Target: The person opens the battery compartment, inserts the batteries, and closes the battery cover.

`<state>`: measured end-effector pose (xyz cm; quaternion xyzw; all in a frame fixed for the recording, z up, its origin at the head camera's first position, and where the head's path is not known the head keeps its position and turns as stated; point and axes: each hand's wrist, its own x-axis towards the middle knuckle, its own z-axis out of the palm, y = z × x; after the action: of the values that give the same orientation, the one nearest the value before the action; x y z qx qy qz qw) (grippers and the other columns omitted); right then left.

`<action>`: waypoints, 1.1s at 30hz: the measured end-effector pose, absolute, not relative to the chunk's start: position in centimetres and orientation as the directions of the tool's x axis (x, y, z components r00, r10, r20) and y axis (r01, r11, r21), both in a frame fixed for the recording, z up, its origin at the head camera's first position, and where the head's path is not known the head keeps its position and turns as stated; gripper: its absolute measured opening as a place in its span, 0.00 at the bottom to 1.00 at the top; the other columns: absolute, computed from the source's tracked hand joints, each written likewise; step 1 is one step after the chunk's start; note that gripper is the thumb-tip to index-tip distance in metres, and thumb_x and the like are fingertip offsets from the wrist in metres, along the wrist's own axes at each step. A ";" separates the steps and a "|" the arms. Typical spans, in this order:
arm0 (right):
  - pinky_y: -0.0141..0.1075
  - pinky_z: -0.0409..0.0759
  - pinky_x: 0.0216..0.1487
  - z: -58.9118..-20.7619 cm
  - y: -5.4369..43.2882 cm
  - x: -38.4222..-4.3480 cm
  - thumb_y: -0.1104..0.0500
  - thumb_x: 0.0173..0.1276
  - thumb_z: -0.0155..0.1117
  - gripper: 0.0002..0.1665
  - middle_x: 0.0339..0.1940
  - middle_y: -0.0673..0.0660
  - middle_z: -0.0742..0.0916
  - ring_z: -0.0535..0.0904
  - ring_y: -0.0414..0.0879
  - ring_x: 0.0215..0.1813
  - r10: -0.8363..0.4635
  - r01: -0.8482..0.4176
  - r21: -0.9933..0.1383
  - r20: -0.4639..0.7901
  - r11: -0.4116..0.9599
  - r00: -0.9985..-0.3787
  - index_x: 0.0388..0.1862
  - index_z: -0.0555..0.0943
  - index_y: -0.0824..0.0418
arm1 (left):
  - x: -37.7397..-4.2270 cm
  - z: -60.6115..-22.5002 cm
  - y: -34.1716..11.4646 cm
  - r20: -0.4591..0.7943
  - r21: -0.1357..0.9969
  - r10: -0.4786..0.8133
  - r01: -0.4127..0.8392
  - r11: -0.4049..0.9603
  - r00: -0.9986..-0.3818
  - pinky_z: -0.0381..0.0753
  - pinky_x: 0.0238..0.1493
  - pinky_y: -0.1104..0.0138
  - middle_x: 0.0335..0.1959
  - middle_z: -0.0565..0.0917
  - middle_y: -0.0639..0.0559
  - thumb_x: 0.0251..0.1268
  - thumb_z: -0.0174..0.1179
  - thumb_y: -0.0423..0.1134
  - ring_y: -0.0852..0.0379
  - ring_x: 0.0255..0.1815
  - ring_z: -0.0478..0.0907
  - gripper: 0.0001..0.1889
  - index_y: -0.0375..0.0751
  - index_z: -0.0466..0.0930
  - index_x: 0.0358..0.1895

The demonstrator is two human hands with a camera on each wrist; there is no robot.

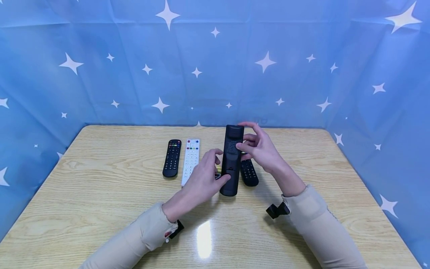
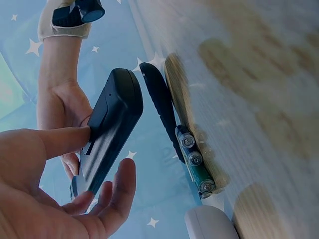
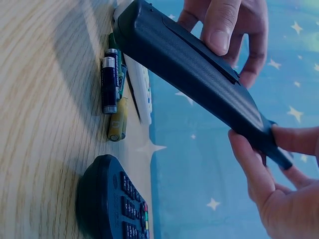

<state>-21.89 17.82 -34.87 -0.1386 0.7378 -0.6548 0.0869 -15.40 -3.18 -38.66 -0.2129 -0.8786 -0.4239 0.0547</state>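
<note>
Left grip (image 1: pixel 203 172): at the lower left side of the held black remote (image 1: pixel 232 160), thumb laid on its back near the battery cover, fingers loosely bent, not wrapped round it. Whether those fingertips touch the far side, can't tell. Held remote: off the worktop, steeply tilted, back toward the head camera, between the two grips. Right grip (image 1: pixel 263 151): at its upper end, closed in a pinch, thumb on the back, fingers round the far side.

Worktop (image 1: pixel 100 209): pale wood grain, bright glare patch near front centre. On it, left to right: small black remote (image 1: pixel 172 158), white remote (image 1: pixel 190 158) just beside it and partly behind the left grip, loose batteries (image 3: pixel 109 85) bunched together, then another black remote (image 1: pixel 249 173), upper part hidden behind the held one. Blue backdrop (image 1: pixel 228 48) with white stars wraps left, back and right.

Edges: left edge well apart from the small black remote, far edge close behind the row, right edge well apart from the right grip. Wide wood stretches flank the row; forearms cross the near part, each with a black wrist camera (image 1: pixel 277 211) at the cuff.
</note>
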 end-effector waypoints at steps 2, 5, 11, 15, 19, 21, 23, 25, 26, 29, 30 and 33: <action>0.51 0.88 0.39 -34.9 17.9 -21.9 0.73 0.72 0.62 0.37 0.53 0.70 0.83 0.83 0.55 0.43 -0.319 -0.093 -0.990 0.054 0.108 -0.946 0.76 0.65 0.55 | -15.4 -38.6 -3.2 0.249 0.742 0.328 0.397 0.540 -0.911 0.78 0.37 0.64 0.48 0.77 0.41 0.64 0.73 0.36 0.53 0.37 0.77 0.36 0.34 0.63 0.71; 0.51 0.88 0.39 -34.8 17.9 -21.9 0.73 0.72 0.62 0.37 0.54 0.70 0.83 0.83 0.55 0.43 -0.321 -0.094 -0.989 0.054 0.110 -0.946 0.76 0.64 0.54 | -15.5 -38.6 -3.3 0.210 0.776 0.334 0.364 0.515 -0.919 0.79 0.39 0.63 0.49 0.77 0.40 0.65 0.72 0.37 0.50 0.38 0.80 0.38 0.34 0.61 0.73; 0.51 0.88 0.39 -34.7 17.9 -21.9 0.73 0.72 0.61 0.37 0.54 0.70 0.82 0.84 0.56 0.45 -0.324 -0.095 -0.989 0.054 0.112 -0.945 0.76 0.64 0.54 | -15.7 -38.5 -3.3 0.158 0.822 0.353 0.321 0.470 -0.922 0.81 0.39 0.64 0.45 0.78 0.45 0.66 0.71 0.36 0.58 0.35 0.80 0.37 0.36 0.60 0.73; 0.52 0.88 0.39 -34.7 17.8 -22.0 0.73 0.72 0.62 0.37 0.55 0.71 0.82 0.84 0.57 0.45 -0.325 -0.097 -0.989 0.057 0.110 -0.944 0.76 0.64 0.54 | -15.8 -38.4 -3.3 0.136 0.836 0.364 0.304 0.457 -0.922 0.82 0.37 0.65 0.42 0.77 0.49 0.67 0.70 0.35 0.61 0.32 0.80 0.36 0.37 0.60 0.73; 0.52 0.88 0.39 -34.8 17.8 -22.0 0.73 0.72 0.62 0.37 0.55 0.71 0.82 0.84 0.58 0.46 -0.326 -0.096 -0.990 0.058 0.102 -0.944 0.76 0.64 0.55 | -15.7 -38.3 -3.3 0.124 0.840 0.374 0.298 0.453 -0.919 0.82 0.36 0.64 0.42 0.77 0.48 0.68 0.69 0.35 0.61 0.31 0.80 0.36 0.37 0.59 0.73; 0.52 0.88 0.39 -34.9 17.8 -22.0 0.73 0.72 0.62 0.37 0.55 0.71 0.82 0.84 0.57 0.45 -0.325 -0.093 -0.991 0.057 0.096 -0.944 0.76 0.65 0.54 | -15.7 -38.3 -3.3 0.119 0.840 0.380 0.297 0.455 -0.918 0.81 0.36 0.65 0.42 0.77 0.48 0.69 0.68 0.35 0.60 0.31 0.79 0.36 0.37 0.58 0.74; 0.52 0.88 0.39 -34.9 17.8 -22.0 0.73 0.72 0.62 0.37 0.54 0.71 0.82 0.84 0.56 0.45 -0.324 -0.093 -0.991 0.058 0.095 -0.944 0.76 0.65 0.55 | -15.7 -38.4 -3.3 0.116 0.841 0.385 0.297 0.453 -0.916 0.81 0.36 0.64 0.41 0.76 0.48 0.70 0.68 0.35 0.60 0.31 0.79 0.36 0.37 0.57 0.74; 0.51 0.88 0.38 -34.9 17.8 -22.0 0.74 0.72 0.62 0.38 0.54 0.70 0.82 0.84 0.55 0.43 -0.322 -0.094 -0.991 0.059 0.094 -0.945 0.76 0.65 0.55 | -15.8 -38.4 -3.3 0.115 0.841 0.386 0.297 0.453 -0.915 0.81 0.36 0.64 0.42 0.76 0.48 0.70 0.67 0.35 0.60 0.31 0.79 0.36 0.38 0.56 0.74; 0.51 0.88 0.38 -34.8 17.7 -22.0 0.74 0.72 0.62 0.38 0.54 0.70 0.82 0.84 0.55 0.43 -0.321 -0.095 -0.991 0.060 0.094 -0.945 0.76 0.65 0.55 | -15.8 -38.4 -3.3 0.115 0.841 0.386 0.296 0.452 -0.915 0.81 0.36 0.64 0.42 0.76 0.48 0.70 0.67 0.35 0.60 0.31 0.79 0.36 0.38 0.56 0.74; 0.51 0.88 0.38 -34.8 17.7 -22.0 0.74 0.71 0.63 0.38 0.53 0.69 0.82 0.84 0.54 0.41 -0.318 -0.099 -0.990 0.063 0.098 -0.946 0.76 0.65 0.55 | -15.8 -38.5 -3.3 0.123 0.840 0.379 0.300 0.452 -0.917 0.81 0.35 0.65 0.42 0.76 0.48 0.70 0.67 0.34 0.60 0.31 0.79 0.36 0.38 0.57 0.74; 0.51 0.88 0.37 -34.8 17.7 -22.0 0.74 0.71 0.63 0.37 0.53 0.69 0.82 0.84 0.54 0.40 -0.317 -0.099 -0.990 0.063 0.098 -0.946 0.75 0.65 0.55 | -15.8 -38.5 -3.3 0.128 0.839 0.376 0.302 0.452 -0.918 0.81 0.35 0.65 0.42 0.76 0.48 0.69 0.67 0.34 0.60 0.31 0.79 0.36 0.38 0.57 0.74; 0.51 0.88 0.37 -34.7 17.7 -22.0 0.73 0.71 0.64 0.37 0.52 0.68 0.81 0.84 0.54 0.40 -0.312 -0.099 -0.991 0.064 0.096 -0.948 0.75 0.66 0.55 | -15.7 -38.5 -3.3 0.147 0.835 0.367 0.314 0.452 -0.918 0.81 0.35 0.65 0.43 0.76 0.48 0.69 0.67 0.33 0.60 0.31 0.79 0.35 0.37 0.58 0.73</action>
<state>-22.01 17.66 -34.75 -0.1395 0.7357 -0.6578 0.0811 -15.74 -3.32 -38.48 -0.2000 -0.8516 -0.4838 -0.0275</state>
